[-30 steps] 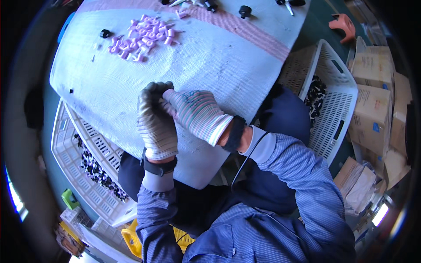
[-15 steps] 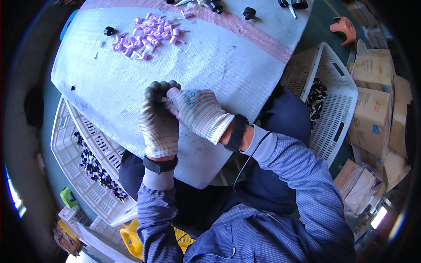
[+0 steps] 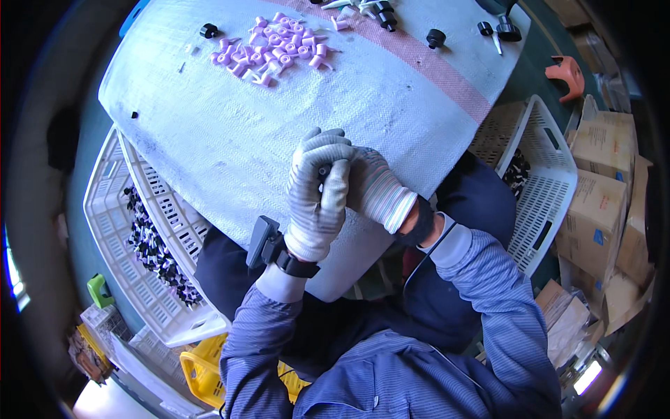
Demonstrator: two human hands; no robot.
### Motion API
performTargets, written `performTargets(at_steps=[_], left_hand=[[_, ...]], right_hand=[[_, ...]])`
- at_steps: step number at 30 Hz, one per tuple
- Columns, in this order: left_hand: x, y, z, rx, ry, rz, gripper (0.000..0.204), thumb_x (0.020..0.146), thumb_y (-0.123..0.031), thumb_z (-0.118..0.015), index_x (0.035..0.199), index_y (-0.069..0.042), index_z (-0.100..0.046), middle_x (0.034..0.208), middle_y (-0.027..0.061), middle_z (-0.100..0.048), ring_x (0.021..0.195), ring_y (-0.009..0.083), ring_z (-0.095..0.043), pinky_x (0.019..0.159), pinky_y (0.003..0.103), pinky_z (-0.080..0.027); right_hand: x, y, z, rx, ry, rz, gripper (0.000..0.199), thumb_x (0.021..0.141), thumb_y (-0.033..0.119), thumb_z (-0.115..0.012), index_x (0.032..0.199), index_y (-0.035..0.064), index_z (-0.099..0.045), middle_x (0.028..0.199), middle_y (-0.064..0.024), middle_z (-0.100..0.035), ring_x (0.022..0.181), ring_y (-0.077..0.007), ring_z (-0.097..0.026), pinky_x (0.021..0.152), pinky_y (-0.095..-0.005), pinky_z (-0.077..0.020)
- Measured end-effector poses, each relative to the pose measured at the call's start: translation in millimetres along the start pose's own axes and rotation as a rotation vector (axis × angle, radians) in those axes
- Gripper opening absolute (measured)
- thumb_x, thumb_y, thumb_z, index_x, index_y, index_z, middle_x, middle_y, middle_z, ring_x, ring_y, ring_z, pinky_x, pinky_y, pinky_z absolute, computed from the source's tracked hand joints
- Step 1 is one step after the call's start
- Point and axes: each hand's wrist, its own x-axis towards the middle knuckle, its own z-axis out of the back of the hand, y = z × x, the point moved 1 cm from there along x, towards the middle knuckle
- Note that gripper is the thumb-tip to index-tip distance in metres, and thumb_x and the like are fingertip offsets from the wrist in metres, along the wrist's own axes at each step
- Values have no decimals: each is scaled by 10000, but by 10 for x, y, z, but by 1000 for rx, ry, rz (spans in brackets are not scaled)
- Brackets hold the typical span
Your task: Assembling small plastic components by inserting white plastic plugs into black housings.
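Both my hands wear pale knit gloves and meet above the near half of the covered table. My left hand [image 3: 315,202] is curled closed, with the small dark end of a black piece [image 3: 323,172] showing between its thumb and fingers. Against its right side presses my right hand [image 3: 379,183], whose fingers are hidden behind the left one. Beyond them on the tabletop lies a loose pile of small pink nozzle-like caps [image 3: 279,47]. A black ribbed cap [image 3: 209,31] sits just left of that pile.
White plastic crates with small black-and-white parts stand at the left [image 3: 112,209] and right [image 3: 551,181]. More black caps [image 3: 435,38] lie along the table's far side. Cardboard boxes [image 3: 593,202] are stacked at the right, and a yellow basket [image 3: 202,366] stands lower left.
My left hand has turned over and closed round the black piece, its wrist strap's box now showing. Both hands sit farther right in the picture, and the whole view has shifted.
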Motion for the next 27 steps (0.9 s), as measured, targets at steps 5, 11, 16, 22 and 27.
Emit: performTargets(at_steps=[5, 11, 16, 22, 27], left_hand=[[-14, 85, -22, 38, 54, -52, 149, 883, -54, -587, 1028, -58, -619, 1057, 124, -635, 1050, 273, -613, 1027, 448, -401], [1, -38, 27, 35, 117, 67, 236, 817, -31, -604, 1049, -27, -652, 1067, 151, -658, 1023, 304, -633, 900, 385, -488], [40, -192, 106, 134, 331, -147, 308, 802, 15, -524, 1083, 1, -649, 1127, 179, -641, 1067, 313, -621, 935, 396, -469], [62, -229, 49, 180, 424, -214, 335, 794, -107, -602, 1109, -5, -652, 1122, 183, -638, 1046, 356, -618, 906, 426, -475], [-11, -237, 10, 228, 393, -216, 324, 867, -213, -633, 1131, -26, -649, 1167, 184, -631, 1072, 354, -600, 905, 436, -467]], right_hand=[[37, -74, -31, 2, 73, -136, 189, 858, 267, -591, 935, 105, -649, 925, -126, -696, 888, -299, -679, 777, -412, -543], [-13, -33, 47, -38, 195, -163, 167, 837, 256, -607, 902, 113, -662, 871, -145, -700, 861, -318, -679, 756, -423, -543], [-246, 2, 40, -259, 49, 45, 213, 854, 389, -588, 894, 197, -670, 906, -10, -680, 872, -194, -677, 740, -366, -531], [-446, -22, 117, -204, -3, 54, 217, 843, 376, -605, 930, 185, -657, 924, -15, -674, 870, -192, -672, 743, -355, -525], [-438, -45, 122, 201, -98, -70, 172, 810, 299, -634, 872, 138, -639, 859, -34, -666, 831, -213, -666, 707, -346, -518]])
